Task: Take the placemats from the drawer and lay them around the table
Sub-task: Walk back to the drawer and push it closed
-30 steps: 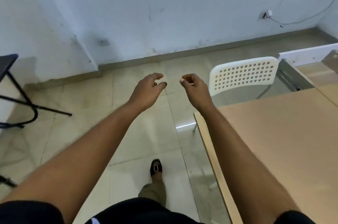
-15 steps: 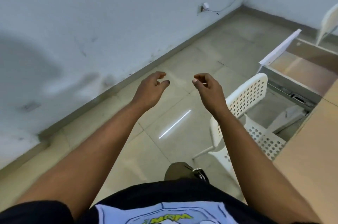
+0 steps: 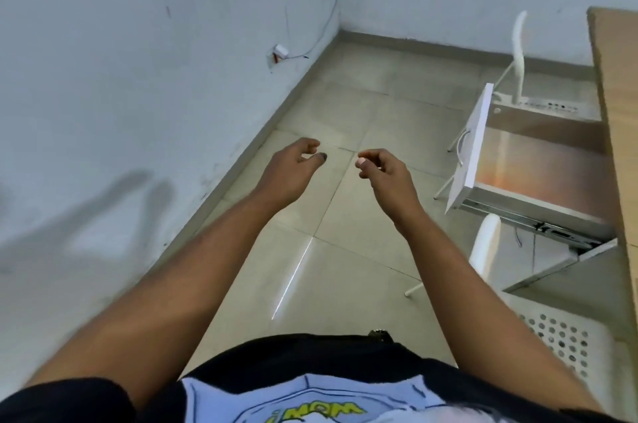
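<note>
My left hand (image 3: 291,169) and my right hand (image 3: 386,175) are held out side by side over the tiled floor, fingers loosely curled, nothing in either. To their right a white drawer (image 3: 469,146) stands pulled out from under the wooden table (image 3: 618,105). Its inside shows a bare brownish bottom (image 3: 538,167); I see no placemats in it. The drawer front with its curved handle faces left, roughly a hand's width from my right hand.
A white perforated chair (image 3: 552,329) stands at the lower right beside the table, its back (image 3: 486,246) just below the drawer. A second white chair (image 3: 518,53) is beyond the drawer. A wall (image 3: 138,77) runs along the left with a socket and cable (image 3: 279,53).
The view has swung right: the open drawer and table edge now sit farther right and run away from me. My hands keep the same empty, curled pose.
</note>
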